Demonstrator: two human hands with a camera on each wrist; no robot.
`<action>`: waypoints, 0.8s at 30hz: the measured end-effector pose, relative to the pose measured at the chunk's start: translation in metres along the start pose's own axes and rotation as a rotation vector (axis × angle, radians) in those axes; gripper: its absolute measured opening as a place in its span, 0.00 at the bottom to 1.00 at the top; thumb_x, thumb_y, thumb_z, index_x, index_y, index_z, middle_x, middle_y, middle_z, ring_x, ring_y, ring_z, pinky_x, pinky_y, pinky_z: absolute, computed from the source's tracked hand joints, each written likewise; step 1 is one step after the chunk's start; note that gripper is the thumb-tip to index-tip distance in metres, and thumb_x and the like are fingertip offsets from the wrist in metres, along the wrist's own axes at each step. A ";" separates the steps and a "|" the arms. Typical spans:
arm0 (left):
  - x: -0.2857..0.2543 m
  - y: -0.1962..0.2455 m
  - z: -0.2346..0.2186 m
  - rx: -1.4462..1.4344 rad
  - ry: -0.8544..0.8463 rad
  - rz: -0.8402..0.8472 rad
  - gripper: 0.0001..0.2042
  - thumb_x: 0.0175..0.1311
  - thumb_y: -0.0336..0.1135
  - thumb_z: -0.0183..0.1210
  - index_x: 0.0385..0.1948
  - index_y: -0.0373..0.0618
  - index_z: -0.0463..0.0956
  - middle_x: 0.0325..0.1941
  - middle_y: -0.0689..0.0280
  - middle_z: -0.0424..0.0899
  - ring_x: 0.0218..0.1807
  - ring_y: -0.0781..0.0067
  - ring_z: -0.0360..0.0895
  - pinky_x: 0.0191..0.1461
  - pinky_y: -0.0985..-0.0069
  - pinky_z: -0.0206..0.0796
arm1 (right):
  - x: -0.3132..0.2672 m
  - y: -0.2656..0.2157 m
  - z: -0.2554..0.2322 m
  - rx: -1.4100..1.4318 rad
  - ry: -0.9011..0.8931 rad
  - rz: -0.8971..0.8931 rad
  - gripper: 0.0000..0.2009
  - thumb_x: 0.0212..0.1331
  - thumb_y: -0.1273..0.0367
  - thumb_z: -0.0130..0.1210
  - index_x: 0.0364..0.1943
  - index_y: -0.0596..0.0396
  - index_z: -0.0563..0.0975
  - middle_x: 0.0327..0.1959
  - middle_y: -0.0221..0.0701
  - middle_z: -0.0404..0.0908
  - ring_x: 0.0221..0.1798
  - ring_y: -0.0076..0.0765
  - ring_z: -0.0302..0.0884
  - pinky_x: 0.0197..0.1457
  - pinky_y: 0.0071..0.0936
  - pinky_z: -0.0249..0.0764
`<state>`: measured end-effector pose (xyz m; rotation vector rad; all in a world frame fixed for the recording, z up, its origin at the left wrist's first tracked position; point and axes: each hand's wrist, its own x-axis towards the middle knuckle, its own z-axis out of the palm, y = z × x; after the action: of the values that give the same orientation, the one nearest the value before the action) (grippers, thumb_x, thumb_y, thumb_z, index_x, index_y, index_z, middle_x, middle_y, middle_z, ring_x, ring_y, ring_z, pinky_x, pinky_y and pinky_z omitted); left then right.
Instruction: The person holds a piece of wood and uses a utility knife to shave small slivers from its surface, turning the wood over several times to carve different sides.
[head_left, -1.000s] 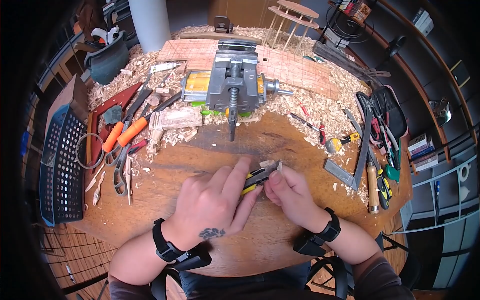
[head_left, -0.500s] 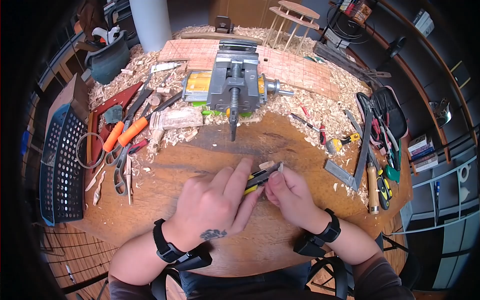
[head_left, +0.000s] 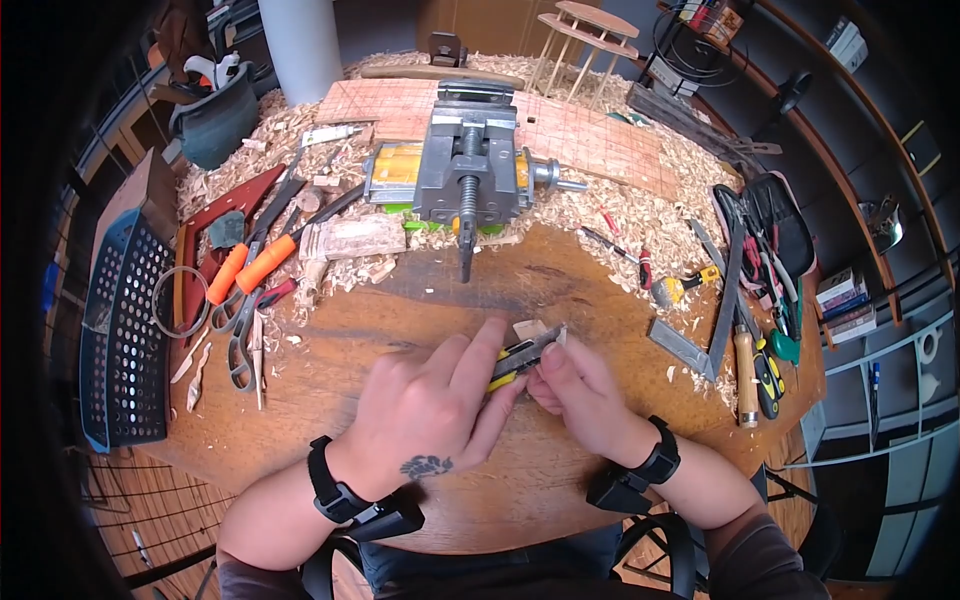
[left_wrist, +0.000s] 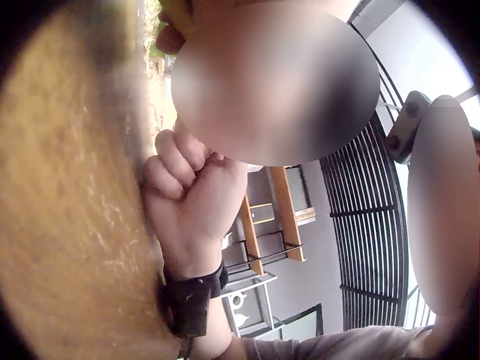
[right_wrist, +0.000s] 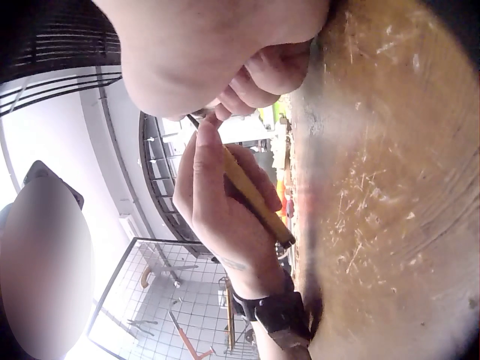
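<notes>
In the head view my left hand (head_left: pixel 425 395) grips a yellow and black utility knife (head_left: pixel 508 375), its fingers around the handle. The metal end of the knife reaches to my right hand (head_left: pixel 585 385), whose thumb and fingers pinch a small pale piece (head_left: pixel 562 335). A light wooden bit (head_left: pixel 530 328) shows just behind the knife. From the right wrist view, the yellow handle (right_wrist: pixel 251 195) runs through the left hand (right_wrist: pixel 229 214), while the right hand (right_wrist: pixel 225 60) has curled fingers near the tip. What the fingertips cover is hidden.
A grey vise (head_left: pixel 468 165) stands behind the hands among wood shavings. Scissors (head_left: pixel 238 345) and orange-handled tools (head_left: pixel 265 262) lie left, beside a perforated basket (head_left: pixel 125 330). A metal square (head_left: pixel 685 348), a wooden-handled tool (head_left: pixel 746 385) and pliers are at the right.
The knife and the fingers around it have shifted slightly against the small piece, and more of the light wooden bit shows behind the knife. Both hands keep their hold.
</notes>
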<state>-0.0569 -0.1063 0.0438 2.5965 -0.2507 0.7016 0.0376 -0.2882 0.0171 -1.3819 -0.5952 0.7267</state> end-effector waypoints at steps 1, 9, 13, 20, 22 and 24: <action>0.000 -0.001 0.001 0.004 -0.005 0.028 0.24 0.64 0.37 0.66 0.57 0.30 0.77 0.26 0.58 0.79 0.22 0.60 0.81 0.25 0.67 0.73 | -0.001 0.001 0.000 -0.001 -0.001 -0.001 0.25 0.79 0.44 0.45 0.44 0.55 0.74 0.29 0.19 0.70 0.27 0.13 0.57 0.30 0.15 0.55; 0.000 0.003 -0.003 0.002 -0.003 -0.015 0.25 0.60 0.35 0.70 0.57 0.31 0.78 0.27 0.55 0.83 0.24 0.56 0.82 0.29 0.67 0.75 | 0.000 0.007 -0.008 -0.068 -0.021 -0.057 0.21 0.81 0.53 0.47 0.42 0.57 0.79 0.28 0.19 0.72 0.33 0.14 0.65 0.37 0.19 0.65; 0.000 0.004 -0.004 0.010 0.009 -0.017 0.24 0.60 0.35 0.70 0.56 0.31 0.78 0.27 0.55 0.83 0.24 0.55 0.83 0.29 0.67 0.75 | 0.002 0.003 -0.008 -0.118 0.018 -0.062 0.21 0.81 0.53 0.49 0.38 0.56 0.80 0.26 0.18 0.72 0.32 0.13 0.64 0.36 0.20 0.65; 0.001 0.004 -0.003 -0.017 0.014 -0.038 0.24 0.60 0.36 0.70 0.56 0.32 0.78 0.28 0.54 0.84 0.25 0.55 0.83 0.29 0.66 0.75 | 0.002 0.002 -0.007 -0.078 -0.028 -0.073 0.20 0.81 0.53 0.48 0.42 0.57 0.80 0.30 0.19 0.74 0.35 0.14 0.66 0.40 0.20 0.67; 0.001 0.003 -0.003 -0.020 -0.026 -0.041 0.24 0.60 0.36 0.70 0.57 0.32 0.78 0.28 0.54 0.84 0.25 0.54 0.84 0.29 0.66 0.75 | 0.001 0.001 -0.003 -0.057 -0.013 -0.081 0.20 0.82 0.53 0.47 0.45 0.57 0.79 0.32 0.19 0.75 0.37 0.14 0.66 0.41 0.20 0.67; 0.000 0.000 -0.001 -0.015 -0.013 -0.017 0.24 0.62 0.37 0.68 0.57 0.31 0.78 0.27 0.55 0.82 0.24 0.57 0.83 0.27 0.66 0.74 | 0.000 0.001 -0.001 -0.024 -0.004 -0.060 0.19 0.82 0.54 0.46 0.48 0.57 0.79 0.34 0.20 0.75 0.38 0.14 0.66 0.43 0.20 0.68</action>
<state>-0.0572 -0.1059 0.0445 2.5868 -0.2362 0.6743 0.0382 -0.2888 0.0156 -1.3788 -0.6474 0.6759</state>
